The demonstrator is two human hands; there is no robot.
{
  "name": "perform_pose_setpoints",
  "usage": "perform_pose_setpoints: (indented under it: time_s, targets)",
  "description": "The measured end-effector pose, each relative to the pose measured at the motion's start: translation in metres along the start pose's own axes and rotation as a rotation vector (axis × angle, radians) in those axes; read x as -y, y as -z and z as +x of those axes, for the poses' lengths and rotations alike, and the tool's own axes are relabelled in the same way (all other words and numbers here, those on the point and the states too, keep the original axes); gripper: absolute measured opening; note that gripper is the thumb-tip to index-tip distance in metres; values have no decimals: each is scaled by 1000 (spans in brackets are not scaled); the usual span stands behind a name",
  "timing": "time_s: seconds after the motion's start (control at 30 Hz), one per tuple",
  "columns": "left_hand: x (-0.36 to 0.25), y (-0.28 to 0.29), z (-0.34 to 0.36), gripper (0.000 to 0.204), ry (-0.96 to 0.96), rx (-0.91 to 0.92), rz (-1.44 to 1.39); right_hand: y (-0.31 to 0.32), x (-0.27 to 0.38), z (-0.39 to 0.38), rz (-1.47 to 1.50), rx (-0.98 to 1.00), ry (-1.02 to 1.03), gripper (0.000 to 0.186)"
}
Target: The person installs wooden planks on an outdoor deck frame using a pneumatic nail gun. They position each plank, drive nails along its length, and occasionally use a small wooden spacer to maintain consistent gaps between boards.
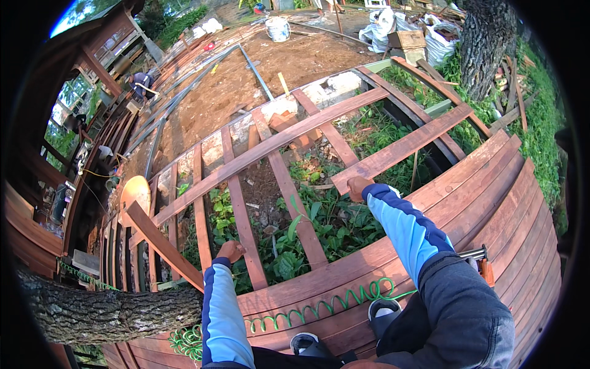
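My right hand [357, 187] is closed on the near end of a short reddish-brown wooden plank [402, 147]. The plank slants away to the right across the joists. My left hand [232, 251] is curled beside a wooden joist [246, 237]; whether anything is in its fingers is hidden. A long plank [264, 147] lies diagonally over several joists beyond my hands. Past my left hand, another board [165, 246] sticks up at a slant. A green coiled hose [319, 307] runs over the curved decking [276, 298] at my feet.
Green plants [289, 261] and soil show through gaps between joists. A tree trunk [110, 307] crosses at lower left; another [488, 49] stands at far right. An orange and metal tool [485, 267] is partly hidden by my right arm. Another person [141, 86] bends over at far left.
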State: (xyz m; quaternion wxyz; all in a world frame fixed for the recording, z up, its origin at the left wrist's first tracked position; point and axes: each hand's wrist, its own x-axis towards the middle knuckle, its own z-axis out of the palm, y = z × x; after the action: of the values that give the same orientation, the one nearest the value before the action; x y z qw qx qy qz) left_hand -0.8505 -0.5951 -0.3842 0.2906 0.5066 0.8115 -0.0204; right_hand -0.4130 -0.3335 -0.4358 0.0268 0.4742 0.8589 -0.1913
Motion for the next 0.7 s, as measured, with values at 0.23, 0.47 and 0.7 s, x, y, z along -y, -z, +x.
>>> perform_pose_setpoints:
  time_s: [0.23, 0.47, 0.7]
  targets:
    - [6, -1, 4, 37, -73, -23, 4, 25, 17, -21, -18, 24, -21, 34]
    - [16, -4, 12, 38, -150, -29, 23, 24, 15, -18, -38, 37, 3, 32]
    - [9, -2, 7, 39, -30, -11, -15, -6, 0, 9, -49, -80, 79, 14]
